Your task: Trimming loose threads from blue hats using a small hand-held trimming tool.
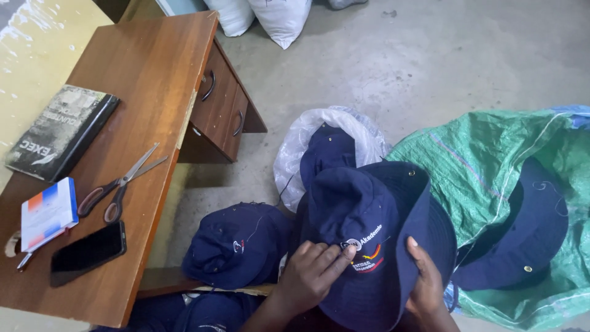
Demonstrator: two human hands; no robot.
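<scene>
At lower centre, both hands grip a navy hat [369, 233]: left hand [310, 273] fingers curled on its embroidered crest, right hand [424, 283] clasping the brim. A clear plastic bag [295, 147] and a green woven sack [485, 160] behind each hold another navy hat.

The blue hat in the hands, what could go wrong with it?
A loose thread hangs off the blue hat near the left hand whose fingers pinch the stitched badge; tugging might pull stitches out. The right hand only holds the brim, so the hat could slide onto the dusty floor. The scissors lie open near the desk edge and might get knocked off.
</scene>
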